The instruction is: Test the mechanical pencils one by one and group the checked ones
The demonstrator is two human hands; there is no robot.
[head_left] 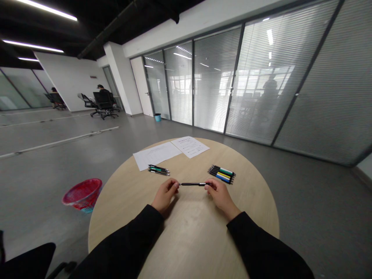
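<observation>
Holding a slim black pen (192, 184) level between them, two bare hands meet near the middle of the frame, just below centre. The left hand (165, 194) pinches the pen's metal-tipped end between thumb and fingers; the right hand (219, 193) is closed around the other end, next to a pale band on the barrel. Both wrists run into black sleeves (128, 236) from the lower edge.

Beneath them spreads a round, pale wooden counter (188, 236). Left of centre, above the left hand, lies a small group of dark and green pens (158, 170); right of centre, above the right hand, a larger row of pens (222, 174) shows green, yellow, blue and white barrels. Two printed sheets (158, 154) lie at the counter's far edge, one touching or overlapping the other.

On the floor at the lower left stands a red-lined basket (68, 200). Blinds (213, 81) fill the glass wall at the upper right.
</observation>
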